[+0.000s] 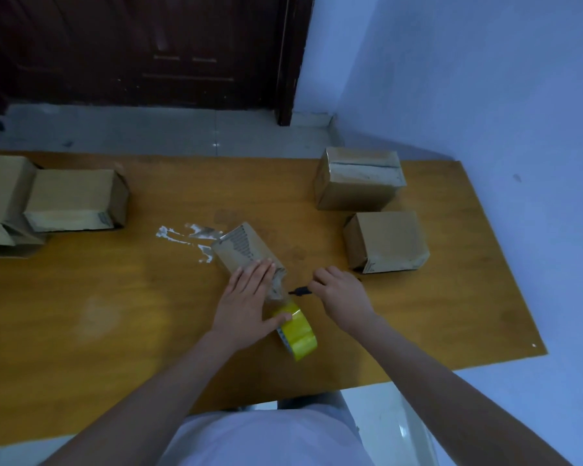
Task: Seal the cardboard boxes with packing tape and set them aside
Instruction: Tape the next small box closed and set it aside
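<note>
A small cardboard box [241,248] lies tilted at the middle of the wooden table [115,314]. My left hand [249,297] rests flat on its near end, fingers spread, thumb touching the yellow tape roll [298,331]. A strip of clear tape runs from the roll up to the box. My right hand [342,292] is closed around a small dark cutter [300,291] whose tip points at the tape strip.
Two taped boxes stand at the right, one at the back [359,178] and one nearer [386,242]. Further boxes [74,200] sit at the left edge. White tape residue [182,238] marks the table behind the box. A dark door and a blue wall lie beyond.
</note>
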The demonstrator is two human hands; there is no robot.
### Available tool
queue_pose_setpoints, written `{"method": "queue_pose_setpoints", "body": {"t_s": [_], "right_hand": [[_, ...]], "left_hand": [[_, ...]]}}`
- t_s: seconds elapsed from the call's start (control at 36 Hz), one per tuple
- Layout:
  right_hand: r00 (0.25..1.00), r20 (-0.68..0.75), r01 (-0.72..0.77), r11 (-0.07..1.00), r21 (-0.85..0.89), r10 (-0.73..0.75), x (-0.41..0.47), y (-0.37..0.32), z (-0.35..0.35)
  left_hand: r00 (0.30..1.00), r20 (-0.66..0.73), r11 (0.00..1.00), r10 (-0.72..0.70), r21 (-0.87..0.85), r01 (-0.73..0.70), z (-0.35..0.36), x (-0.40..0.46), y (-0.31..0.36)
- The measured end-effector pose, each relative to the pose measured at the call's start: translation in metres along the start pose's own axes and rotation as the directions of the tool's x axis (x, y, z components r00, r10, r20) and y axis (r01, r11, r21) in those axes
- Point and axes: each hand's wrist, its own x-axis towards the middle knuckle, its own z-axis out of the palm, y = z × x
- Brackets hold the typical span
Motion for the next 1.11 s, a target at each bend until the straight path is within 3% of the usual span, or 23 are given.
{"method": "queue_pose_setpoints", "body": {"t_s": [0.08,0.25,0.33,0.39,0.42,0.47,0.5,0.72,0.92,1.11], "right_hand": [[0.981,0.087,-0.175,0.984,0.007,0.174,0.002,0.004,0.018],[0.825,0.311,-0.518,0.852,0.079,0.473,0.002,-0.005,0.043],[0.793,0.205,-0.61,0.746,0.268,0.574,0.002,-0.019,0.047],[0.789,0.213,-0.577,0.573,0.582,0.577,0.002,-0.032,0.04],[0.783,0.295,-0.555,0.402,0.728,0.548,0.001,-0.038,0.036],[0.776,0.48,-0.566,0.118,0.816,0.408,-0.001,-0.046,0.026],[0.779,0.522,-0.58,0.085,0.81,0.348,-0.003,-0.048,0.025],[0.794,0.544,-0.569,0.018,0.822,0.271,-0.011,-0.043,0.02],[0.802,0.535,-0.548,-0.028,0.836,0.264,-0.015,-0.042,0.013],[0.752,0.488,-0.52,-0.057,0.852,0.442,-0.024,-0.049,0.017]], "left_hand": [[1.0,-0.011,1.0,-0.008,-0.003,0.008,0.001,-0.001,0.0],[1.0,-0.016,1.0,-0.008,0.008,0.008,0.001,-0.001,0.0],[1.0,-0.009,1.0,-0.001,0.009,0.002,0.001,0.0,0.0],[1.0,-0.006,1.0,-0.002,0.011,0.002,0.001,0.0,0.001],[1.0,-0.003,1.0,-0.004,0.007,0.004,0.001,0.0,0.001],[1.0,-0.005,1.0,-0.004,0.003,0.004,0.001,0.001,0.002],[1.0,-0.009,1.0,-0.001,0.008,0.002,0.001,0.001,0.002],[0.983,-0.162,0.985,-0.086,-0.162,0.059,0.0,0.008,0.008],[0.956,-0.291,0.997,-0.042,-0.071,0.022,0.005,0.013,0.005],[0.918,-0.396,0.999,0.026,0.045,-0.009,0.014,0.015,0.004]]}}
